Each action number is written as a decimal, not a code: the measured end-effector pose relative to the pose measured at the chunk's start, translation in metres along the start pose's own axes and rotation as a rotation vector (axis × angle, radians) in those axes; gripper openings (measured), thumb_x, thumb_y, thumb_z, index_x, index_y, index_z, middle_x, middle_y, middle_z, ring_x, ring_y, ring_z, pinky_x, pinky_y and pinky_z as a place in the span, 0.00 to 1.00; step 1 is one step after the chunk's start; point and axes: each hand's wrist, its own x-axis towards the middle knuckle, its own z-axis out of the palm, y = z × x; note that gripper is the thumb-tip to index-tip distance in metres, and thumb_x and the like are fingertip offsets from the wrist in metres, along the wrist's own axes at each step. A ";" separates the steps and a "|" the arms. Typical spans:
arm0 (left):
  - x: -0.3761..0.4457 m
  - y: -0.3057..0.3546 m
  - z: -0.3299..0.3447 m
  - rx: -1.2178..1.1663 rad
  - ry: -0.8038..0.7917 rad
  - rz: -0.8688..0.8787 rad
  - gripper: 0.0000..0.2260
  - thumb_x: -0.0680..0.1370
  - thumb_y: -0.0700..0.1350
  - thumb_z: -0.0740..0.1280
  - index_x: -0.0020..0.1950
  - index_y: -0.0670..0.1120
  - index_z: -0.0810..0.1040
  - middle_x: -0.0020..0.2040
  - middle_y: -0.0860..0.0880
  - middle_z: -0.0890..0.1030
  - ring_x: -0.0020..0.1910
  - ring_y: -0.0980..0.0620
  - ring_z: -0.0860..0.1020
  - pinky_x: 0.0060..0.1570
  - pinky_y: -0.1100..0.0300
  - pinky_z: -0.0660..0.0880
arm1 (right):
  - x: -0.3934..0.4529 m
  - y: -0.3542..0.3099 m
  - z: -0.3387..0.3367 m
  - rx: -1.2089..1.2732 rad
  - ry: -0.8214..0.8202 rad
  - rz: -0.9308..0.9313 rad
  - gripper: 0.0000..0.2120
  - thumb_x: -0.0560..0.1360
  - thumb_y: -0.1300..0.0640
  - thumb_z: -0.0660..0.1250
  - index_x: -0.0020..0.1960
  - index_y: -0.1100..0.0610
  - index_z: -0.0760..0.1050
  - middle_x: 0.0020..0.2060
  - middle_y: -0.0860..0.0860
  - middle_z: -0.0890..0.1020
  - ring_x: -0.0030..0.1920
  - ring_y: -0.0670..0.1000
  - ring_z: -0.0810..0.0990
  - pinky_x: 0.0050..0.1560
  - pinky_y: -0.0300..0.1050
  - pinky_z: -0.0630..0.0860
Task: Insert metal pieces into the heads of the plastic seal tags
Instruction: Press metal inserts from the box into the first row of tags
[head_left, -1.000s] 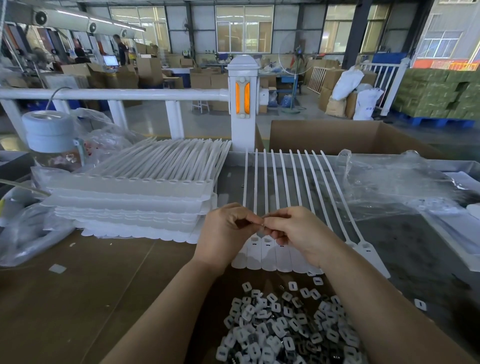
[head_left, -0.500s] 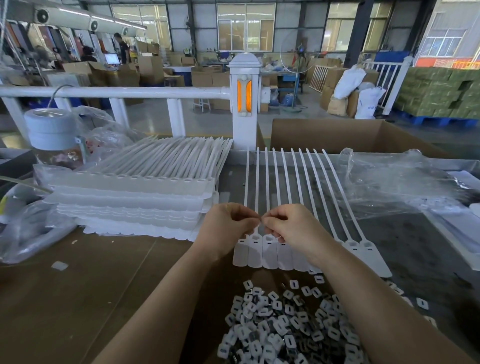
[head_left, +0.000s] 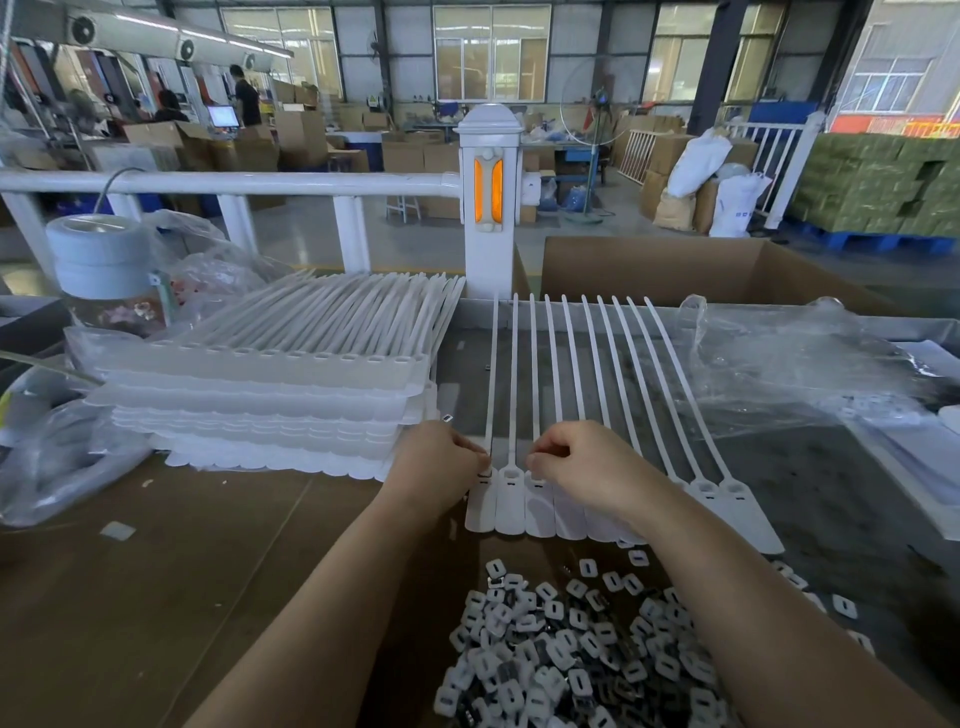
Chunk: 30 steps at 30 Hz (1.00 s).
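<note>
Parting since the earlier frame: left hand now off at the leftmost head of the seal tags, right hand over the third, no longer fingertip to fingertip. Both curled, left grip pinching at that head, right grip's contents not discernible. Tags in a joined row mid-counter, metal pieces heaped at the near edge, stacked tags left. No legible writing.

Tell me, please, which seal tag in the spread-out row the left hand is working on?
The leftmost tag in the row: the left hand has its fingertips at that tag's head, while the right hand is at the third tag.
</note>
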 end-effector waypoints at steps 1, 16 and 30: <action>0.001 0.000 0.000 -0.004 -0.002 -0.010 0.10 0.78 0.43 0.70 0.37 0.51 0.77 0.40 0.51 0.80 0.41 0.54 0.79 0.34 0.65 0.73 | 0.000 0.000 0.000 -0.004 0.000 -0.001 0.08 0.81 0.52 0.65 0.56 0.51 0.80 0.43 0.41 0.78 0.45 0.40 0.77 0.40 0.34 0.69; 0.002 0.002 -0.002 0.115 -0.024 -0.045 0.05 0.75 0.47 0.74 0.42 0.50 0.79 0.44 0.50 0.81 0.44 0.53 0.80 0.35 0.66 0.75 | 0.003 0.003 0.004 -0.016 0.005 0.005 0.09 0.80 0.52 0.65 0.59 0.51 0.79 0.44 0.41 0.77 0.45 0.39 0.76 0.40 0.33 0.67; 0.006 -0.005 -0.002 0.065 -0.040 -0.083 0.07 0.76 0.49 0.72 0.43 0.48 0.78 0.41 0.51 0.80 0.39 0.56 0.79 0.34 0.65 0.75 | -0.005 -0.002 0.002 -0.046 -0.036 -0.009 0.04 0.80 0.55 0.65 0.53 0.47 0.77 0.46 0.40 0.76 0.47 0.40 0.75 0.41 0.33 0.68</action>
